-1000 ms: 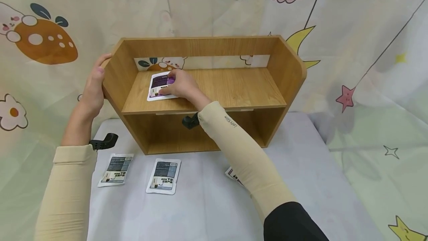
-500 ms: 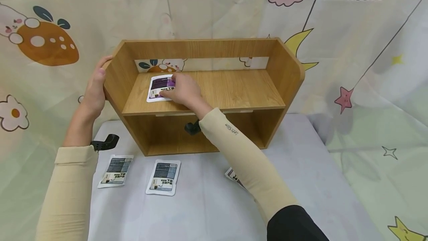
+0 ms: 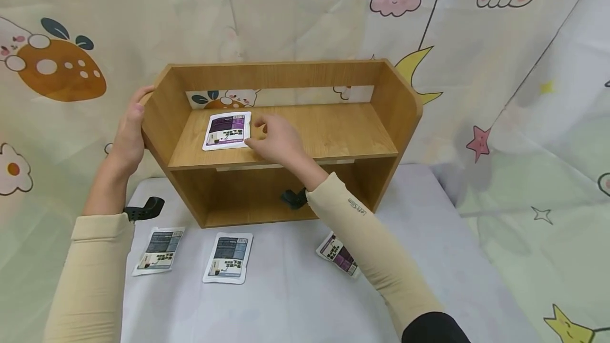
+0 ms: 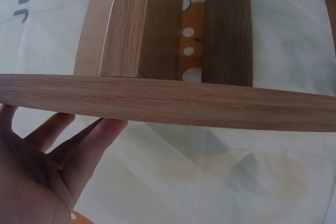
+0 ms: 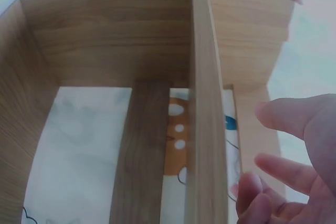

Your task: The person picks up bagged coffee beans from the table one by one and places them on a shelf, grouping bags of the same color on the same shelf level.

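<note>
My left hand (image 3: 127, 135) presses its fingers against the outer left side of a wooden two-tier shelf (image 3: 162, 115). In the left wrist view those fingers (image 4: 94, 145) are fairly straight and touch the side panel (image 4: 220, 103). On the upper board (image 3: 329, 131), toward the left, lies a flat white-edged pouch (image 3: 227, 131) with purple and black print. Just right of it hovers my right hand (image 3: 280, 142), fingers loosely bent, holding nothing. The right wrist view shows its thumb (image 5: 294, 114) and fingers spread apart beside the shelf board (image 5: 207, 103).
Two pouches with blue-grey print, a left one (image 3: 159, 250) and a middle one (image 3: 229, 258), lie on the white tablecloth (image 3: 286, 300) before the shelf. A purple-printed pouch (image 3: 339, 254) lies partly under my right forearm. A patterned curtain (image 3: 305, 25) hangs behind.
My right hand has let go of the pouch on the upper board and drawn back to the right. The left hand stays at the shelf's side. The head view has shifted slightly.
</note>
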The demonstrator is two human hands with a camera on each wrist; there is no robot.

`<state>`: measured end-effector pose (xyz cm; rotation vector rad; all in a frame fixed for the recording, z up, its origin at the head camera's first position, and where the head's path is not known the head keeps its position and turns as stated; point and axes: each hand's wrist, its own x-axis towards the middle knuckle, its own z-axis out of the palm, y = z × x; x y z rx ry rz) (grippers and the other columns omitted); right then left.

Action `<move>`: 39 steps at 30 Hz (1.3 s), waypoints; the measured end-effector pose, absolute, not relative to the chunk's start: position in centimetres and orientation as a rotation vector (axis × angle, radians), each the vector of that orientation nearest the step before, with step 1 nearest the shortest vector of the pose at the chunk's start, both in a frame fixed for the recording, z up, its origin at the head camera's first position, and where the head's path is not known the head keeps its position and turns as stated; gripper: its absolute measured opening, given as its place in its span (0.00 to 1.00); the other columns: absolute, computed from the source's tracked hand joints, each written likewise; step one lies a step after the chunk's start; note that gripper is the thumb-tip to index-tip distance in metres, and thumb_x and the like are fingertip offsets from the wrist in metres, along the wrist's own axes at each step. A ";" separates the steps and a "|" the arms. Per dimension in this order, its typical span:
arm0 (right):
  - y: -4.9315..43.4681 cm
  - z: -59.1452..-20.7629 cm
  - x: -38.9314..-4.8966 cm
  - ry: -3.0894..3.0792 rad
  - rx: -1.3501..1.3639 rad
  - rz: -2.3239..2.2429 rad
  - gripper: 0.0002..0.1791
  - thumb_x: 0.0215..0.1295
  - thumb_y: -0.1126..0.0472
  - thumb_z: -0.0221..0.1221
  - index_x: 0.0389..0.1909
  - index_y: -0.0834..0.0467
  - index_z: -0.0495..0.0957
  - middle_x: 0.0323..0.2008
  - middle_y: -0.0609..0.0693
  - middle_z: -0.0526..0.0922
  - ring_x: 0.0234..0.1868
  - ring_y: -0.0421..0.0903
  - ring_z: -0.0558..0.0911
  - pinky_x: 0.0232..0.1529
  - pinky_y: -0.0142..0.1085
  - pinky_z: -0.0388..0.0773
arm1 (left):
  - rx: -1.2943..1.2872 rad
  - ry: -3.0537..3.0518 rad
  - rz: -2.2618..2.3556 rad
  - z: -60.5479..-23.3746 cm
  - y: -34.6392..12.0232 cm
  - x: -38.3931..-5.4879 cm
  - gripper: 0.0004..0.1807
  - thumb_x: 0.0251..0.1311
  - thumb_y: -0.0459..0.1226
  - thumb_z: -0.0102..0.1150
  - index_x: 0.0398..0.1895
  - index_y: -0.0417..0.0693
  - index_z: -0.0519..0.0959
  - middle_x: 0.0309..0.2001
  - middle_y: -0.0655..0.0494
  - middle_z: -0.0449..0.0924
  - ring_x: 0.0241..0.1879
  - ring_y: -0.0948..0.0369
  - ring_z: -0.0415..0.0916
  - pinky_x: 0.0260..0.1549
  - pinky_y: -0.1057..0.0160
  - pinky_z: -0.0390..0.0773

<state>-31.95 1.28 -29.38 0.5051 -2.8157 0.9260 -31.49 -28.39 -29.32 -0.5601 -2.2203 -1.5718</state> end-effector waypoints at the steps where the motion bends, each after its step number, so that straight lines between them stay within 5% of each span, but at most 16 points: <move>1: 1.6 -29.5 -31.7 -2.804 0.517 0.960 0.26 0.59 0.46 0.66 0.54 0.55 0.77 0.47 0.48 0.79 0.46 0.42 0.76 0.42 0.36 0.73 | -0.566 -2.213 -1.582 -29.5 -28.5 -31.4 0.28 0.70 0.54 0.31 0.71 0.61 0.61 0.56 0.49 0.62 0.50 0.55 0.63 0.38 0.54 0.64; 15: 7.9 -32.7 -27.1 -2.698 0.678 1.292 0.15 0.60 0.56 0.68 0.46 0.57 0.81 0.33 0.46 0.79 0.38 0.44 0.77 0.34 0.35 0.75 | -0.574 -2.176 -1.587 -29.9 -28.9 -31.1 0.28 0.71 0.52 0.31 0.71 0.60 0.62 0.55 0.50 0.62 0.48 0.57 0.62 0.40 0.54 0.58; 30: 13.5 -36.5 -24.3 -2.714 0.764 1.510 0.12 0.60 0.60 0.67 0.45 0.53 0.81 0.33 0.47 0.79 0.24 0.46 0.72 0.24 0.35 0.70 | -0.586 -2.160 -1.557 -29.5 -28.7 -31.6 0.27 0.70 0.52 0.31 0.71 0.61 0.62 0.56 0.51 0.62 0.50 0.57 0.61 0.42 0.56 0.57; 39: 15.3 -40.3 -22.9 -2.752 0.713 1.587 0.13 0.61 0.60 0.67 0.46 0.53 0.81 0.34 0.48 0.80 0.25 0.46 0.71 0.24 0.33 0.69 | -0.598 -2.119 -1.603 -29.7 -28.2 -31.9 0.27 0.70 0.51 0.33 0.70 0.58 0.64 0.54 0.50 0.63 0.48 0.57 0.62 0.42 0.56 0.58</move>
